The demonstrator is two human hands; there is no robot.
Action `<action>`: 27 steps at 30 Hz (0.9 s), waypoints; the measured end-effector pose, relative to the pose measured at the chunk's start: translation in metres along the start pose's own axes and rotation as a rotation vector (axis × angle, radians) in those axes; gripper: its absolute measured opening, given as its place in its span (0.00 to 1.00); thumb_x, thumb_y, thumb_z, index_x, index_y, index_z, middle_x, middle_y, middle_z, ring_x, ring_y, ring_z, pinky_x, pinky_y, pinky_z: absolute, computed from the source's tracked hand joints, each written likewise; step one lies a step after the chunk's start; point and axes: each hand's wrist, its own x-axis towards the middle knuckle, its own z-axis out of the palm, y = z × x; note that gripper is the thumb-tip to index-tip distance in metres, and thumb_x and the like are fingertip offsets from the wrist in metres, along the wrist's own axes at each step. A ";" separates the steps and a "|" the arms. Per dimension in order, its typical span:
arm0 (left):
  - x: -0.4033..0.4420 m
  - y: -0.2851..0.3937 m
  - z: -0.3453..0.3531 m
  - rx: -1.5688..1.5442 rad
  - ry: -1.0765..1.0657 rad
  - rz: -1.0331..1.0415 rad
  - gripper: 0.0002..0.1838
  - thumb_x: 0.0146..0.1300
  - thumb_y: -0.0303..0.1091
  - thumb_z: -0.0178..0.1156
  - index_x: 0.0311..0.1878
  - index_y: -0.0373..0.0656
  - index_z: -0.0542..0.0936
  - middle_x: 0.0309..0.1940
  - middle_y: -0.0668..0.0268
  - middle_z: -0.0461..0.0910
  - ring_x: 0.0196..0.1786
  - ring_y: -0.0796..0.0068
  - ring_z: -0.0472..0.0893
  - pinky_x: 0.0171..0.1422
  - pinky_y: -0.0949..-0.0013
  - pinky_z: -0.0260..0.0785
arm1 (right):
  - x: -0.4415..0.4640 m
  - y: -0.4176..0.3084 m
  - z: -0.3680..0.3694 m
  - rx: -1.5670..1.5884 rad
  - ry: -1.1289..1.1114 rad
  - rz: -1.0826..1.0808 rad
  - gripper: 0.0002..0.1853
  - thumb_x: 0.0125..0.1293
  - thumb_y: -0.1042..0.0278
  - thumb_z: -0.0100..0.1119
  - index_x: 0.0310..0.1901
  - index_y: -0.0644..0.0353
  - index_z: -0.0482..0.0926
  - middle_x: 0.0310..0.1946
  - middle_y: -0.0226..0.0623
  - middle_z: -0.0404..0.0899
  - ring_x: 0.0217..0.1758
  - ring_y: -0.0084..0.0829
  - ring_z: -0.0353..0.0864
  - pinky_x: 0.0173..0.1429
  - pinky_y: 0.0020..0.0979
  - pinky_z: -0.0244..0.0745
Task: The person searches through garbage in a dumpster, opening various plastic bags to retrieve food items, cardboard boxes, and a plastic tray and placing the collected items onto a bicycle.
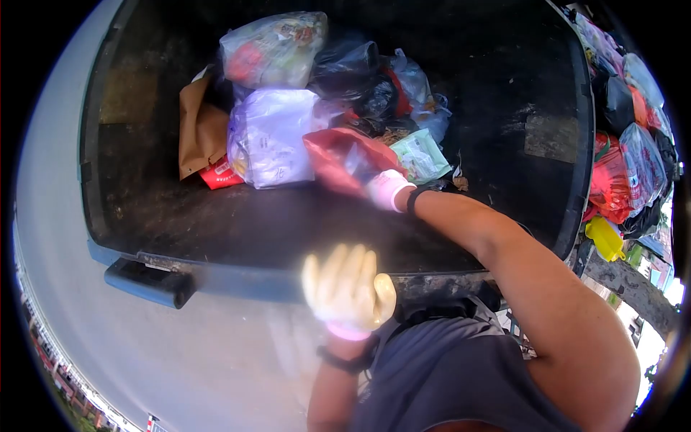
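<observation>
My right hand, in a pale glove with a pink-white cuff, reaches into a large dark bin and grips a red plastic bag. The bag and most of the fingers are smeared by motion. Close to the bin's front rim is my left hand, in a cream glove with a pink cuff. Its back faces up, fingers pointing away from me and thumb apart, with nothing held. Beside the red bag lie a white plastic bag and a green-white packet.
More rubbish is heaped at the back: a clear bag, black bags and brown paper. A bin handle juts out at the front left. Outside the bin on the right, several filled bags are piled.
</observation>
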 end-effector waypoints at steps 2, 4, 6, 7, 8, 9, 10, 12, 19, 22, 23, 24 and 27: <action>0.001 0.001 0.000 0.009 0.017 0.010 0.13 0.64 0.32 0.58 0.43 0.43 0.91 0.48 0.63 0.90 0.56 0.58 0.87 0.79 0.41 0.66 | -0.014 0.009 -0.026 0.109 -0.012 0.021 0.15 0.71 0.66 0.58 0.50 0.58 0.93 0.47 0.51 0.93 0.50 0.50 0.95 0.54 0.50 0.87; 0.002 0.001 0.001 0.015 0.035 0.018 0.13 0.64 0.31 0.58 0.42 0.43 0.90 0.48 0.63 0.90 0.56 0.58 0.87 0.79 0.41 0.66 | -0.027 0.021 -0.049 0.250 0.064 0.036 0.14 0.70 0.64 0.59 0.48 0.56 0.92 0.43 0.51 0.93 0.48 0.52 0.94 0.55 0.49 0.86; 0.002 0.001 0.002 0.015 0.051 0.025 0.12 0.64 0.31 0.58 0.42 0.43 0.90 0.47 0.63 0.90 0.56 0.58 0.87 0.79 0.41 0.66 | -0.044 0.039 -0.066 0.258 0.219 0.026 0.13 0.70 0.62 0.58 0.45 0.54 0.91 0.41 0.48 0.92 0.46 0.52 0.93 0.54 0.47 0.85; 0.002 0.001 0.003 0.016 0.060 0.029 0.12 0.64 0.30 0.58 0.42 0.43 0.90 0.47 0.64 0.90 0.56 0.58 0.87 0.79 0.41 0.66 | -0.050 0.049 -0.070 0.275 0.312 0.027 0.12 0.70 0.62 0.58 0.45 0.53 0.91 0.40 0.47 0.92 0.45 0.52 0.93 0.53 0.47 0.85; 0.002 0.001 0.005 0.017 0.067 0.032 0.11 0.64 0.30 0.58 0.42 0.43 0.90 0.47 0.64 0.90 0.56 0.58 0.87 0.79 0.41 0.66 | -0.064 0.056 -0.091 0.280 0.278 0.071 0.12 0.70 0.62 0.58 0.45 0.52 0.91 0.39 0.46 0.92 0.44 0.51 0.92 0.53 0.46 0.85; 0.002 0.001 0.005 0.020 0.072 0.033 0.11 0.64 0.29 0.58 0.41 0.43 0.90 0.47 0.64 0.90 0.55 0.58 0.87 0.79 0.41 0.67 | -0.083 0.059 -0.119 0.287 0.242 0.113 0.12 0.70 0.62 0.59 0.45 0.51 0.90 0.37 0.45 0.91 0.42 0.51 0.92 0.52 0.46 0.84; 0.002 0.001 0.006 0.022 0.085 0.038 0.10 0.65 0.29 0.58 0.41 0.43 0.89 0.46 0.65 0.90 0.55 0.59 0.86 0.79 0.42 0.66 | -0.102 0.064 -0.138 0.428 0.249 0.170 0.11 0.69 0.62 0.60 0.44 0.52 0.90 0.36 0.45 0.91 0.41 0.50 0.91 0.50 0.46 0.84; 0.002 0.002 0.005 0.024 0.083 0.040 0.09 0.64 0.29 0.59 0.41 0.43 0.89 0.46 0.65 0.90 0.55 0.59 0.86 0.79 0.42 0.65 | -0.135 0.077 -0.165 0.540 0.318 0.202 0.11 0.69 0.64 0.60 0.45 0.54 0.90 0.35 0.43 0.91 0.40 0.44 0.91 0.48 0.43 0.84; 0.014 0.015 -0.002 0.075 0.004 -0.008 0.06 0.65 0.29 0.64 0.41 0.43 0.89 0.46 0.63 0.91 0.51 0.60 0.87 0.78 0.45 0.65 | -0.221 0.095 -0.234 0.884 0.662 0.038 0.07 0.70 0.70 0.69 0.44 0.64 0.89 0.36 0.37 0.89 0.37 0.30 0.91 0.43 0.32 0.85; 0.030 0.025 -0.015 0.032 -0.070 -0.058 0.09 0.68 0.29 0.67 0.49 0.39 0.89 0.50 0.59 0.92 0.51 0.60 0.88 0.73 0.49 0.70 | -0.237 0.122 -0.260 0.238 0.999 -0.503 0.10 0.66 0.76 0.69 0.48 0.63 0.89 0.44 0.34 0.87 0.42 0.27 0.87 0.46 0.30 0.83; 0.041 0.022 -0.027 -0.100 -0.220 -0.215 0.17 0.72 0.31 0.68 0.62 0.38 0.87 0.55 0.57 0.91 0.52 0.61 0.89 0.69 0.54 0.74 | -0.245 0.114 -0.272 0.356 0.952 -0.404 0.12 0.66 0.82 0.65 0.49 0.65 0.89 0.45 0.30 0.85 0.42 0.22 0.84 0.47 0.28 0.81; 0.046 0.011 -0.026 -0.355 -0.177 -0.419 0.24 0.75 0.38 0.68 0.69 0.37 0.82 0.61 0.55 0.89 0.56 0.61 0.88 0.70 0.55 0.74 | -0.248 0.120 -0.278 0.710 0.910 -0.335 0.16 0.65 0.83 0.65 0.54 0.67 0.87 0.47 0.32 0.86 0.47 0.23 0.85 0.53 0.29 0.81; 0.117 -0.004 -0.052 -0.670 -0.272 -0.805 0.41 0.82 0.60 0.58 0.83 0.38 0.68 0.78 0.52 0.75 0.74 0.57 0.80 0.78 0.49 0.69 | -0.271 0.076 -0.320 1.506 0.926 -0.311 0.02 0.70 0.77 0.66 0.42 0.63 0.87 0.34 0.27 0.87 0.36 0.20 0.84 0.45 0.22 0.77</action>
